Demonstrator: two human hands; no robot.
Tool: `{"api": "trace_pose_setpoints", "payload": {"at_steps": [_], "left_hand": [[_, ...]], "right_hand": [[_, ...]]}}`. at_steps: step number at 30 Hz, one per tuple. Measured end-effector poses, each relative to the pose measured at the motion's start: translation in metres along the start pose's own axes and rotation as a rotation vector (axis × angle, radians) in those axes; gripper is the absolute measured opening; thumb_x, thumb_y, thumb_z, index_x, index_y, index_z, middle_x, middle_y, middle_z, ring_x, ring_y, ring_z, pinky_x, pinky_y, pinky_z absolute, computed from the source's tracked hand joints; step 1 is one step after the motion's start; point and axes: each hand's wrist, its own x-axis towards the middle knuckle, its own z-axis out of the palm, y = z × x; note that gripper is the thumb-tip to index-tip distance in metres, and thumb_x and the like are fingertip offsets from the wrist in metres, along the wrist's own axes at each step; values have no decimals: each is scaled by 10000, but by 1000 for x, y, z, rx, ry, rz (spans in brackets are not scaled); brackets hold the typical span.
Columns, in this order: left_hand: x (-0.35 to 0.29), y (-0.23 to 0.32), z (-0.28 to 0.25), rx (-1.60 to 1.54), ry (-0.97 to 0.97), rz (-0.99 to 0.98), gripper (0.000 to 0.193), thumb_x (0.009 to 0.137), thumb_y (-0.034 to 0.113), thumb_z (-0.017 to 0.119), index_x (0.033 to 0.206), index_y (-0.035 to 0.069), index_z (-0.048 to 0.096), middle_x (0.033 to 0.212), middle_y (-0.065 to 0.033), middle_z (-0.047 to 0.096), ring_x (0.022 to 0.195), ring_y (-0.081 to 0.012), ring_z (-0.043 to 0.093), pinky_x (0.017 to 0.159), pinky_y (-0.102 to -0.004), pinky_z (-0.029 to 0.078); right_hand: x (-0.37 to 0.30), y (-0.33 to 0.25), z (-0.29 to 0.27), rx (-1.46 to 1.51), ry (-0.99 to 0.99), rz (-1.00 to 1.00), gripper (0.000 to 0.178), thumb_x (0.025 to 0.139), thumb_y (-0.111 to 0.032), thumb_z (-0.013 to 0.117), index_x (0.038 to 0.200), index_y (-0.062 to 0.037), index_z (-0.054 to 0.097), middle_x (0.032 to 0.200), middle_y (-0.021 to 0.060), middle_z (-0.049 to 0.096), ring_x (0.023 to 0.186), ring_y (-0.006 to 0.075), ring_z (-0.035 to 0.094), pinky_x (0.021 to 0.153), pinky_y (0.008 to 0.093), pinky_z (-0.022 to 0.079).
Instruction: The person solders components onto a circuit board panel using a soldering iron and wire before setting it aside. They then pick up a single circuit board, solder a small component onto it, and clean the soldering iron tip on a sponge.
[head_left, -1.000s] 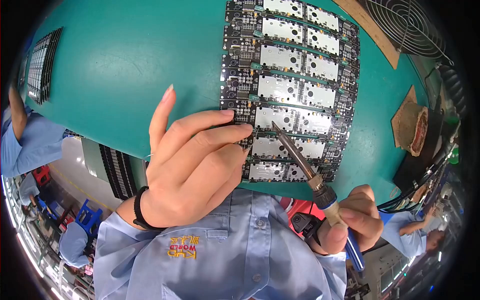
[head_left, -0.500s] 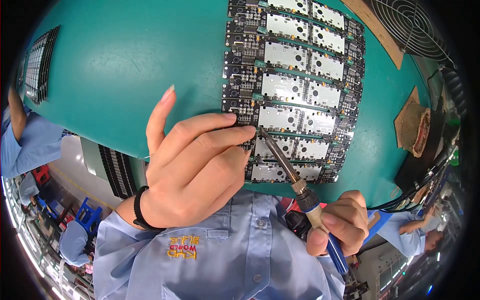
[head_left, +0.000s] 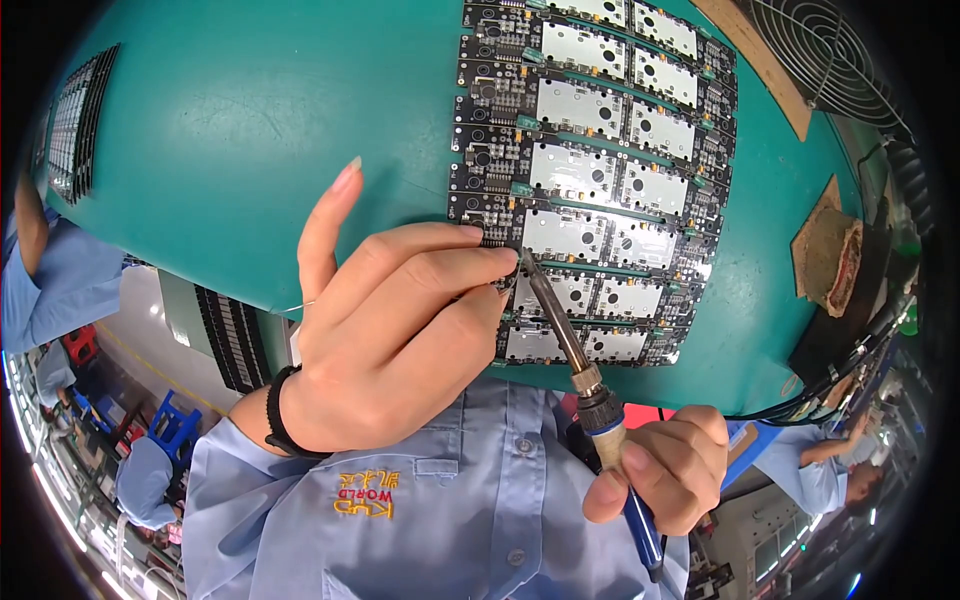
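Observation:
My right hand [head_left: 665,470] is wrapped round the handle of a soldering iron [head_left: 562,325], which slants up and left. Its tip meets a black circuit board [head_left: 565,236] with bright metal plates, near the board's left part. Close beside the tip are the fingertips of my left hand [head_left: 400,320], closed in a pinch over the left ends of the boards, one finger raised. A thin strand of solder wire [head_left: 297,308] sticks out behind that hand; the pinched part is mostly hidden. More boards of the same kind lie in a column reaching away from me.
The boards rest on a green mat [head_left: 270,130]. At far left stands a stack of boards [head_left: 80,125]. To the right are a worn sponge-like block in a holder [head_left: 832,255], a wire fan guard [head_left: 815,50] and dark cables [head_left: 845,385]. Co-workers in blue sit at both sides.
My right hand has shifted left and slightly down, turning the soldering iron steeper while its tip stays near the same spot. The left hand has moved slightly right relative to the picture.

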Motion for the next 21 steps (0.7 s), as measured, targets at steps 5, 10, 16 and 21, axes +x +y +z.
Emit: {"api": "trace_pose_setpoints", "payload": {"at_steps": [5,10,16,21], "left_hand": [[2,2,-3,-14,-1,-7,180,656,-30,678,722,74,547,861,-37,687,826,-229,645,1040,-550,245],[3,3,-3,-2,-10,-2,179,657,-32,674,719,72,543,854,-40,689,820,-228,646,1038,-551,246],[4,4,-3,9,-18,-2,177,659,-36,674,725,70,549,852,-42,688,806,-226,646,1036,-548,251],[3,3,1,4,-1,5,177,660,-45,674,736,64,557,849,-41,685,788,-220,644,1034,-541,260]], "right_hand": [[2,-1,1,-36,12,-64,148,741,-210,668,766,-79,605,545,-28,539,401,68,445,436,198,302],[4,-3,-1,-68,-14,-65,137,716,-191,669,774,-81,611,559,-30,535,401,64,443,441,197,290],[6,-3,-2,-77,-17,-68,136,697,-180,665,784,-86,618,565,-30,529,398,65,434,446,198,287],[4,-2,0,-76,13,-67,136,697,-187,663,788,-93,622,561,-32,522,398,66,425,455,203,293]]}}
